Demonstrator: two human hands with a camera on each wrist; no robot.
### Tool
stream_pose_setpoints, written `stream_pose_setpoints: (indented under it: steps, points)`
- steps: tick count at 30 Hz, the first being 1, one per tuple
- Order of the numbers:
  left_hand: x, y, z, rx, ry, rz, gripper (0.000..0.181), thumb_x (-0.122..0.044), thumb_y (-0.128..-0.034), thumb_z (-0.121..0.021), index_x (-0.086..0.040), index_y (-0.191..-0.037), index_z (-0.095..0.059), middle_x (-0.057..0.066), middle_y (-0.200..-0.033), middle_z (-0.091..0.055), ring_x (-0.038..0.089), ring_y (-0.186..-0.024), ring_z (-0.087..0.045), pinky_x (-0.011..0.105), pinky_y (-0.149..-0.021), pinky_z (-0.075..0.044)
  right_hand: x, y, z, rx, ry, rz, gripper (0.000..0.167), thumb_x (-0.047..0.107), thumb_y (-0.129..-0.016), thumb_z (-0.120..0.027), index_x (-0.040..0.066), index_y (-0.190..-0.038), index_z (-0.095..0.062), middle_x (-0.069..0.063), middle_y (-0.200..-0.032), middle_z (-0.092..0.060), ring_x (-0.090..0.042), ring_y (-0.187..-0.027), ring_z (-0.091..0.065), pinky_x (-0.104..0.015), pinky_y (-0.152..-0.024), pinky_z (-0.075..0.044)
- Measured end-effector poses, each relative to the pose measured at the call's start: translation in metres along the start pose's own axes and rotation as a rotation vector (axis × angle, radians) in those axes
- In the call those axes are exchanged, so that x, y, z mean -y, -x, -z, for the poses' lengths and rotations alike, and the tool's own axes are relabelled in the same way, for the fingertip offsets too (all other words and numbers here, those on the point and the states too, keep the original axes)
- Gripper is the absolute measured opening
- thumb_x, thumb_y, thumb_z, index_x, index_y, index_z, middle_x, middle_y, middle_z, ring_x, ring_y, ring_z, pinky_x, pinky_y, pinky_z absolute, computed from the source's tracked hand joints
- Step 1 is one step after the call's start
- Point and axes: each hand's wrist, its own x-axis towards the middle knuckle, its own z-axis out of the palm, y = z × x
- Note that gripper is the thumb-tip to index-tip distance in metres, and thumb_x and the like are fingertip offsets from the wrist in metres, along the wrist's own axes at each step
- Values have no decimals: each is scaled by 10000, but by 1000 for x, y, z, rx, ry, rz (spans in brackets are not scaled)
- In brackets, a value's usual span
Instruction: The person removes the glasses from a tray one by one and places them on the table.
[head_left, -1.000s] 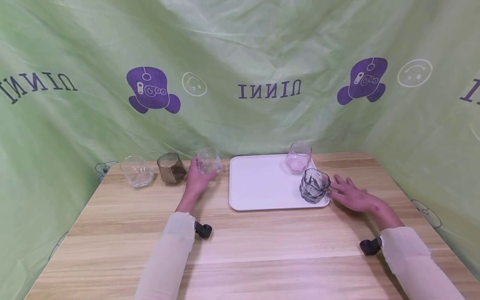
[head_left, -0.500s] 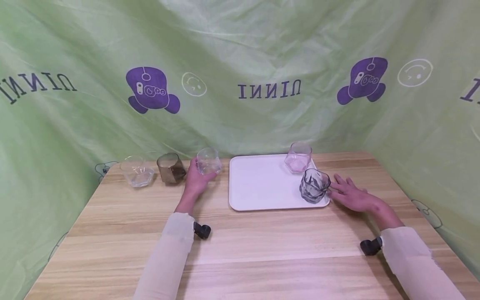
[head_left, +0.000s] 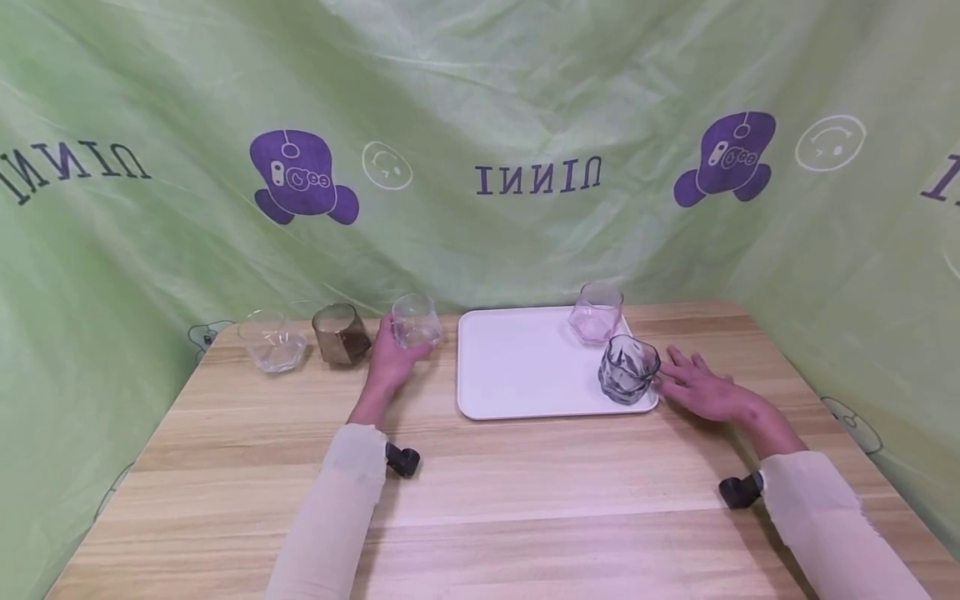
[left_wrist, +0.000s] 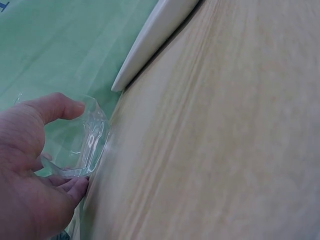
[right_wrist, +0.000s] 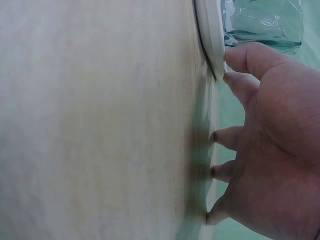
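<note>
My left hand [head_left: 392, 360] is curled round a clear glass [head_left: 417, 323] standing on the table left of the white tray [head_left: 517, 367]. In the left wrist view, the thumb of the hand [left_wrist: 30, 165] lies across the clear glass [left_wrist: 92, 135] and fingertips sit at its base. My right hand [head_left: 705, 393] is spread beside the tray's right end. In the right wrist view, thumb and index finger of the hand [right_wrist: 280, 135] touch the tray's edge [right_wrist: 212, 35], close to the grey glass [right_wrist: 262, 25]; other fingertips rest on the table.
On the tray's right part stand a pink glass [head_left: 596, 317] and the grey glass [head_left: 628, 372]. Left of my left hand are a brown glass [head_left: 341, 336] and clear glassware [head_left: 276, 346]. A green printed curtain [head_left: 465, 233] hangs behind the wooden table [head_left: 510, 500].
</note>
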Motion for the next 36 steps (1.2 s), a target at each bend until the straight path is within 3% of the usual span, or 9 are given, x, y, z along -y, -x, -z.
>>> stream_pose_setpoints:
  steps: [9, 25, 32, 36]
  points:
    - [2, -1, 3, 10, -1, 3, 963, -109, -827, -847, -61, -1596, -271, 256, -1529, -419, 428, -1361, -444, 514, -1133, -389, 4, -1, 0, 4, -13, 4, 675, 434, -1096, -420, 5, -1594, -266, -399, -1604, -7, -698, -1393, 46, -913, -929, 64]
    - [4, -1, 4, 4, -21, -46, 1029, -108, -811, -850, -63, -1620, -215, 253, -1550, -395, 423, -1392, -416, 494, -1171, -336, 6, -1, 2, 3, -13, -5, 690, 449, -1093, -421, -15, -1583, -279, -390, -1609, -12, -690, -1397, 55, -907, -932, 80]
    - [-4, 7, 3, -24, 29, -30, 1071, -104, -808, -856, -91, -1624, -163, 258, -1549, -351, 450, -1371, -415, 505, -1149, -369, 1, -1, 0, -1, -11, -7, 678, 445, -1096, -419, 12, -1594, -265, -387, -1613, -9, -688, -1402, 55, -910, -931, 73]
    - [-12, 11, 2, -64, 38, -50, 1091, -115, -810, -864, -105, -1633, -148, 235, -1585, -285, 455, -1400, -371, 518, -1163, -344, 0, 0, 0, -2, -1, 1, 677, 439, -1097, -418, 11, -1597, -261, -398, -1605, -19, -701, -1392, 42, -920, -919, 59]
